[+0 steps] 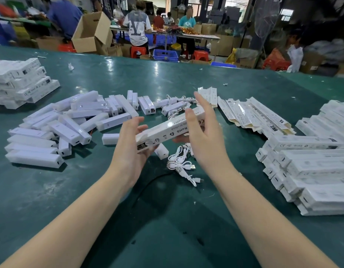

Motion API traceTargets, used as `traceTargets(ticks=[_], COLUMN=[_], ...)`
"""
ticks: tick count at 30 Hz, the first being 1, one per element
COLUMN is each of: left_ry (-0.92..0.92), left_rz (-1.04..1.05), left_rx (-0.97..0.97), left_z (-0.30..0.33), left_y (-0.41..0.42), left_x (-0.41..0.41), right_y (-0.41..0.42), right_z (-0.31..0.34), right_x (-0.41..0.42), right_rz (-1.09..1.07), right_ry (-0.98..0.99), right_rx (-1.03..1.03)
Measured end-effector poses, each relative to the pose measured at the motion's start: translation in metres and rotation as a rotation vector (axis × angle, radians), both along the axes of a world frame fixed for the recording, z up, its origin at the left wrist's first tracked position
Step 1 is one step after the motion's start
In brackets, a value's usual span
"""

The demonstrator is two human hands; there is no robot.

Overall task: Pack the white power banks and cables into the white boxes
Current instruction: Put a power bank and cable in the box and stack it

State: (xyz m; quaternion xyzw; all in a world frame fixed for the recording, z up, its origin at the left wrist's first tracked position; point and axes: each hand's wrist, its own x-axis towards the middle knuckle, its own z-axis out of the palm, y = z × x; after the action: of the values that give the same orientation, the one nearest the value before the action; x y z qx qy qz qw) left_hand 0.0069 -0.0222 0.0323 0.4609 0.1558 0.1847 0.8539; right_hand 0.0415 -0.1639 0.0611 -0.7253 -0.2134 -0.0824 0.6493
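Two hands support one light, stiff white box [168, 130]: left hand [131, 149] cups its near end, fingers curled; right hand [203, 136] steadies its far part with straight fingers.

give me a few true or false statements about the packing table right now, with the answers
1. Both hands are on one white box held above the table. True: the left hand supports its near end and the right hand its far part.
2. The table is red. False: it is dark green.
3. Loose white power banks lie to the left of the hands. True.
4. The white cables hang from the right hand. False: they lie on the table below the held box.
5. The stack of boxes on the right is brown cardboard. False: those boxes are white.
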Motion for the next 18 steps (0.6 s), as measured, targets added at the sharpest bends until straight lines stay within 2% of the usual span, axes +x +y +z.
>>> traceTargets(ticks=[3,4,6,9,11,14,15,18], left_ry=[-0.047,-0.078,-0.12,-0.084,-0.061,-0.125,-0.127,-0.154], left_rz=[-0.198,-0.261,-0.352,-0.373,-0.4,-0.546,-0.558,-0.583], left_rx=[0.243,0.309,0.341,0.391,0.413,0.492,0.53,0.471], left_z=[-0.007,-0.009,-0.012,-0.015,-0.014,-0.015,-0.014,-0.012], left_y=[-0.01,-0.014,-0.018,-0.022,-0.025,-0.025,-0.025,-0.032], left_x=[-0.002,-0.004,-0.007,-0.008,-0.009,-0.015,-0.018,-0.021], right_y=[-0.005,-0.006,-0.008,-0.007,-0.012,-0.036,-0.044,-0.049], right_z=[0.014,0.016,0.017,0.004,-0.005,-0.006,-0.006,-0.017], right_x=[-0.003,-0.003,-0.006,-0.023,-0.036,-0.049,-0.054,-0.068], right_rz=[-0.005,-0.006,0.055,0.22,0.167,0.07,0.04,-0.038], right_ry=[-0.11,-0.072,0.128,0.295,0.317,0.327,0.31,0.211], right_rx=[0.044,0.087,0.154,-0.07,-0.018,0.236,0.263,0.148])
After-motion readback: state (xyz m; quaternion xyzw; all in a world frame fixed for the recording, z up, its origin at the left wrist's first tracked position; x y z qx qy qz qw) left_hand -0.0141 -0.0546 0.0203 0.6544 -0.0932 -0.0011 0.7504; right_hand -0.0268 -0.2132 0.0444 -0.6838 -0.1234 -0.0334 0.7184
